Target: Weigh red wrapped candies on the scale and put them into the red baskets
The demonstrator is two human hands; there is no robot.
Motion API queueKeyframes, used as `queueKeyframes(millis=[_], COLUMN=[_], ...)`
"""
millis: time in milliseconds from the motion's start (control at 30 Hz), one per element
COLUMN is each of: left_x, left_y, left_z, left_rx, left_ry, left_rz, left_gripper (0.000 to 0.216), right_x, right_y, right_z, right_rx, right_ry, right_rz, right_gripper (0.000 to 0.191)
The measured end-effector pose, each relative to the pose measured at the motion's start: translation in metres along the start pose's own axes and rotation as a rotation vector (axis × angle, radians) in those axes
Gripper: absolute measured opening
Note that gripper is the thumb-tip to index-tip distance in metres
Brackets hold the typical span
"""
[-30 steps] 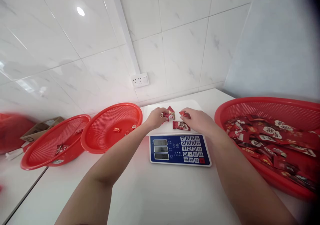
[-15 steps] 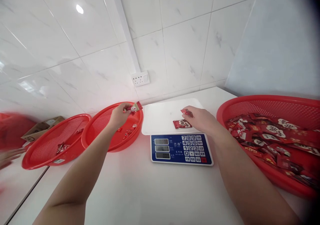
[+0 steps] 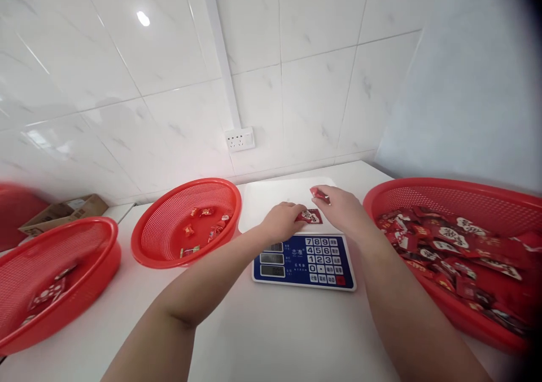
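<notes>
On the white pan [image 3: 271, 195] of a digital scale [image 3: 305, 262] lies a flat dark-red candy packet [image 3: 312, 216] with dark characters on a white patch. My left hand [image 3: 284, 221] has its fingers closed on the packet's left end. Just to the right, above the pan, my right hand [image 3: 339, 205] pinches a small red-wrapped candy [image 3: 317, 193]. The middle red mesh basket [image 3: 158, 229], left of the scale, holds several small wrapped candies [image 3: 218, 229]. My left forearm crosses in front of part of the scale's display.
A large red basket [image 3: 423, 185] full of red candy packets [image 3: 453, 238] stands at the right. Another red basket [image 3: 99, 257] with a few packets is at the far left, near an open cardboard box [image 3: 68, 212]. A socket [image 3: 240, 139] is on the tiled wall behind.
My left hand has moved right from the middle basket to the packet on the scale, and the red-and-green candy has left it. The far-left basket has shifted left and nearer.
</notes>
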State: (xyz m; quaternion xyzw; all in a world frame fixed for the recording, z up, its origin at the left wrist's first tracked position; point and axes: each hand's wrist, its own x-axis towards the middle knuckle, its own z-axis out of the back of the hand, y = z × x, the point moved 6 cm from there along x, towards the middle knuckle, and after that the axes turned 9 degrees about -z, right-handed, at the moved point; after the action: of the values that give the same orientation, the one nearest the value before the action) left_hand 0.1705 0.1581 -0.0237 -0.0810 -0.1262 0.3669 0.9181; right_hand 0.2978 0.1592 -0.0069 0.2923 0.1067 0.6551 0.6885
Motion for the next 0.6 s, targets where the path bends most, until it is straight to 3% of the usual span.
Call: queueKeyframes(millis=[133, 300, 433, 600], left_x=[-0.017, -0.088, -0.142, -0.187], left_y=[0.018, 0.053, 0.071, 0.084], left_z=[0.026, 0.071, 0.067, 0.066], left_rx=[0.041, 0.139, 0.088, 0.106], left_ry=[-0.092, -0.193, -0.095, -0.039], left_rz=[0.131, 0.391, 0.51, 0.672], left_gripper=[0.029, 0.036, 0.052, 0.046], right_x=[0.0, -0.004, -0.007, -0.007], right_y=[0.003, 0.01, 0.008, 0.006], right_z=[-0.009, -0.021, -0.02, -0.015], right_rx=[0.039, 0.112, 0.088, 0.068], right_ry=[0.052, 0.14, 0.136, 0.094], right_rz=[0.022, 0.043, 0.052, 0.049], right_gripper=[0.031, 0.052, 0.05, 0.048])
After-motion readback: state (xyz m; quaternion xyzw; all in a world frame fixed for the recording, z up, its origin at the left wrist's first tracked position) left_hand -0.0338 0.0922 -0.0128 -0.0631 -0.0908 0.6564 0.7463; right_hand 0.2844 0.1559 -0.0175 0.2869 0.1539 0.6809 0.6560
